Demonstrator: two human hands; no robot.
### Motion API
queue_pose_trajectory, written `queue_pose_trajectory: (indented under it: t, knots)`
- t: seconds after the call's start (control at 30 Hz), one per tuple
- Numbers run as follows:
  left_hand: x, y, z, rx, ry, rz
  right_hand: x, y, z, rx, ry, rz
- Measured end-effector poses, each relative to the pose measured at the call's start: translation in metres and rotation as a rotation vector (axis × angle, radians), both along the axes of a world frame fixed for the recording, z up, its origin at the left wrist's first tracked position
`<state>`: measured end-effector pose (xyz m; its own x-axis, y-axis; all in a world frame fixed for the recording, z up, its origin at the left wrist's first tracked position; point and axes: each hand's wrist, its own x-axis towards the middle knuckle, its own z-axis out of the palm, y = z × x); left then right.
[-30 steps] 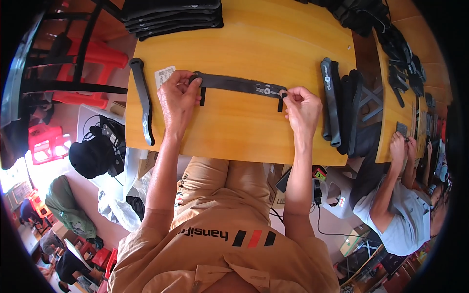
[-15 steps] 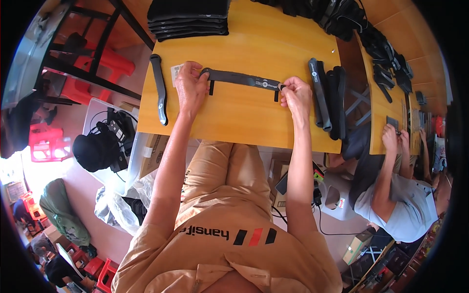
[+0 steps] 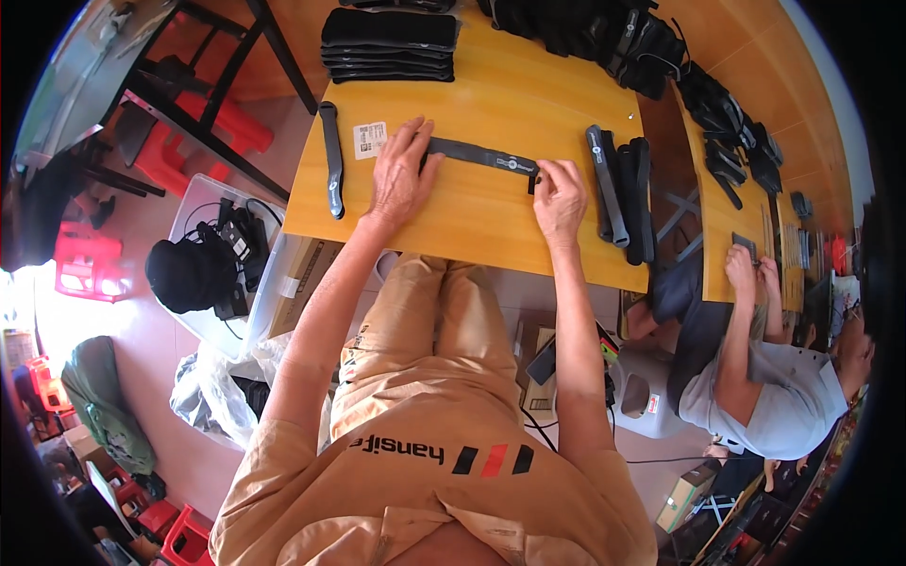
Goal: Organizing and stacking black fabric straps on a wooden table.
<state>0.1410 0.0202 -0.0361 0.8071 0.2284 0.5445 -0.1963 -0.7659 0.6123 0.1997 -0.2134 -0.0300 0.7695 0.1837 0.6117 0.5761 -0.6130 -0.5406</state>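
Note:
A dark grey strap [image 3: 477,154] with a printed mark lies stretched across the yellow table [image 3: 453,236] in front of me. My left hand [image 3: 400,181] rests on its left end with fingers extended, covering that end. At the right end, my right hand [image 3: 561,202] pinches the strap between thumb and fingers, where a short black tab hangs. Left of my left hand is a white printed label [image 3: 370,141], and beyond it lies a single similar strap [image 3: 331,160]. To the right of my right hand, several folded straps [image 3: 607,186] lie side by side.
A stack of folded black fabric pieces [image 3: 389,42] stands at the far left of the table, with black strapped items [image 3: 604,38] along its far edge. A white bin [image 3: 193,316] holds black gear at left. On the right, a co-worker [image 3: 764,377] handles a small dark piece at another table.
My left hand has gone from gripping the strap's left end to lying over it, uncovering the label. The strap has been lowered flatter; my right hand still pinches its end. The view has shifted slightly.

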Motion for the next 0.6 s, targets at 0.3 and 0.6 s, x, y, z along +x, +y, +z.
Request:
queue_pose_trajectory:
  t: [0.3, 0.6]
  knots:
    - [0.0006, -0.0057, -0.0045, 0.443, 0.262, -0.07, -0.0006, 0.0078, -0.001, -0.402, -0.123, 0.122]
    - [0.0008, -0.008, -0.0074, 0.441, 0.269, -0.076, -0.0002, 0.0055, -0.0039, -0.447, -0.11, 0.107]
